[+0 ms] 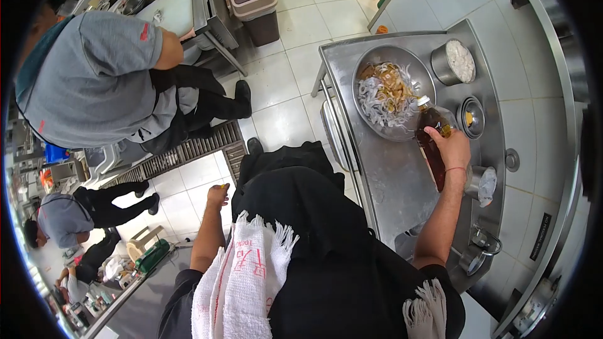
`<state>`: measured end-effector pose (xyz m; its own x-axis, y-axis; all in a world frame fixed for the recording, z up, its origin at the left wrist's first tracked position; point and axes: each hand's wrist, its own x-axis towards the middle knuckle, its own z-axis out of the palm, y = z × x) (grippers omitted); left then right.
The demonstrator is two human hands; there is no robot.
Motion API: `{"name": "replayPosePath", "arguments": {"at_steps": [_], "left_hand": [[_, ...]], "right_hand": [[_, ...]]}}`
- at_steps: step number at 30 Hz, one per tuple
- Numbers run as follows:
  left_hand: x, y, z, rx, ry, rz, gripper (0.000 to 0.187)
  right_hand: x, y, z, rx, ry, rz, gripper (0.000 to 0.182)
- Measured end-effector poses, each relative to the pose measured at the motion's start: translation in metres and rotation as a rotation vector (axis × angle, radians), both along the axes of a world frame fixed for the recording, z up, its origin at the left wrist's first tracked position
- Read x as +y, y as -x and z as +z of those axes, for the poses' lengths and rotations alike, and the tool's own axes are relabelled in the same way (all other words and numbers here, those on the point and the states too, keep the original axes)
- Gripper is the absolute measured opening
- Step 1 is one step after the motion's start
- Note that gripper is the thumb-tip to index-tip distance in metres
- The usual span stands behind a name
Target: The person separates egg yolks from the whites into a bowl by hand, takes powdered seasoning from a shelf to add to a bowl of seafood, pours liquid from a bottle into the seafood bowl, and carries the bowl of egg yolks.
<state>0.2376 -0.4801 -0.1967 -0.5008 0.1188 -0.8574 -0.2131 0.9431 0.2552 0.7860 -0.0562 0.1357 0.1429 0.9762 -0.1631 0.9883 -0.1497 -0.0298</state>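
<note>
My right hand (451,149) is wrapped round a bottle (429,130) of dark brown liquid. Its white top (423,101) points at the near right rim of a large metal bowl (370,120). In that bowl lies a heap of pale, shredded strips (391,102) with brown sauce over part of it. Low at my left side, away from the table, my left hand (217,197) is closed, with a small yellow thing (225,186) showing at its fingertips; its kind is too small to make out.
The bowl stands on a steel table (396,182). Along its right side are a pot of white stuff (453,63), small nested bowls (471,117) and a metal container (481,183). Co-workers (107,81) stand to the left. A bin (253,3) is beyond them.
</note>
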Motion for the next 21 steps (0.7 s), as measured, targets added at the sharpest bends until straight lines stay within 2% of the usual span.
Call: {"name": "replayPosePath", "arguments": {"at_steps": [9, 15, 21], "left_hand": [[-0.031, 0.006, -0.004, -0.021, 0.035, -0.001, 0.047], [-0.044, 0.015, -0.008, 0.048, -0.075, 0.031, 0.049], [-0.102, 0.033, -0.023, 0.001, -0.111, 0.083, 0.051]], "right_hand": [[-0.018, 0.008, 0.001, 0.128, -0.001, -0.032, 0.074], [-0.038, 0.035, 0.008, -0.004, 0.016, 0.013, 0.073], [-0.053, 0.055, -0.002, -0.079, 0.021, 0.007, 0.077]]}}
